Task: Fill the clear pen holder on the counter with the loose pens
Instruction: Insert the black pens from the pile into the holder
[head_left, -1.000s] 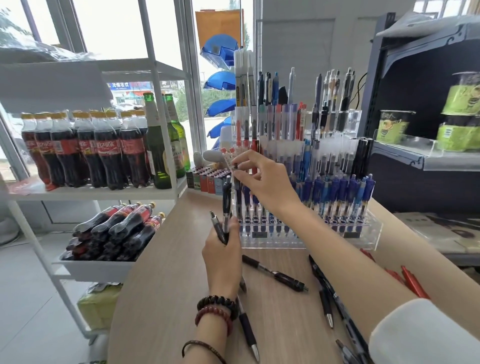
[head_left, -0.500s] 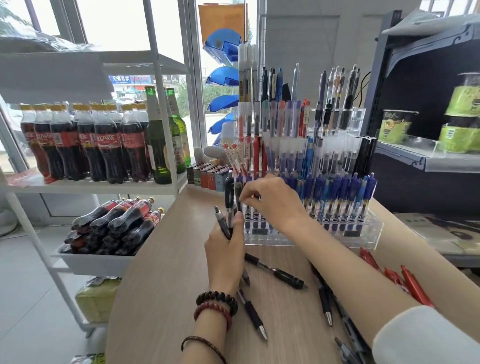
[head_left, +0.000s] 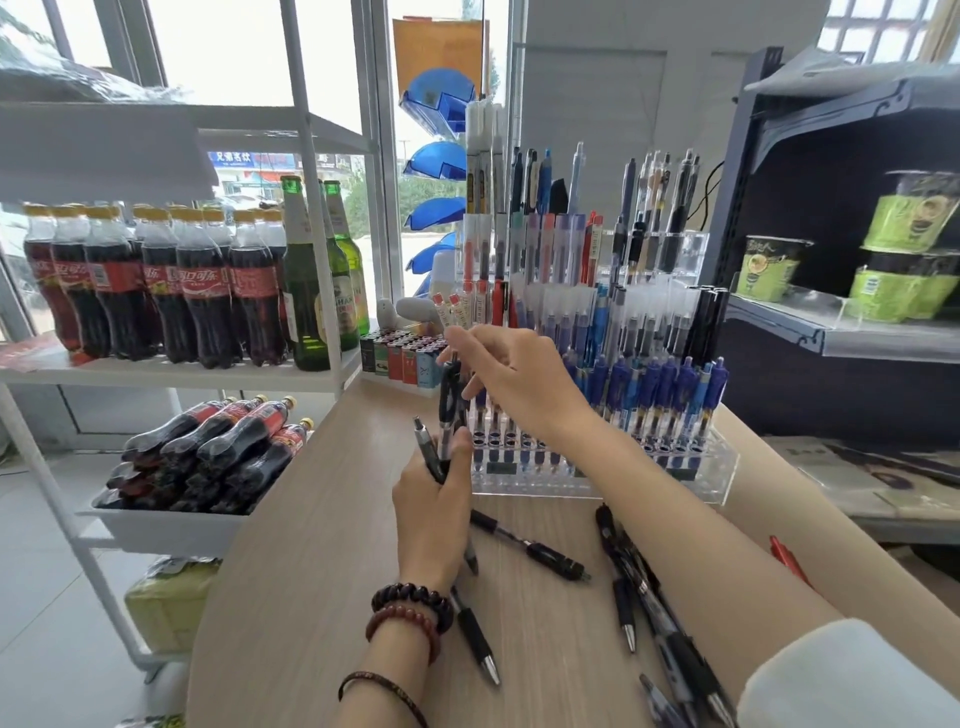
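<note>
While half a second ago the right hand (head_left: 514, 382) was low at the front row of the clear pen holder (head_left: 597, 486), it has since drawn back to the left and slightly up, and is now at the bundle of pens (head_left: 434, 452) held by the left hand (head_left: 431, 509). The left hand has scarcely shifted. The right wrist is bent, with the back of the hand turned up. Its thumb and forefinger pinch the top end of a black pen (head_left: 449, 387) that stands tallest in the bundle, and its other fingers (head_left: 475, 384) are loosely spread. The left hand stands upright on the tabletop (head_left: 311, 545) just in front of the holder's left end, with its fingers curled round the lower part of the bundle so that the pens point upward. Beaded bracelets (head_left: 410, 608) circle that wrist. The holder sits toward the tabletop's far edge, its stepped rows crowded with upright pens. The loose pens (head_left: 550, 553) lie scattered on the tabletop between the holder and the near edge, most of them under and beside the right forearm.
</note>
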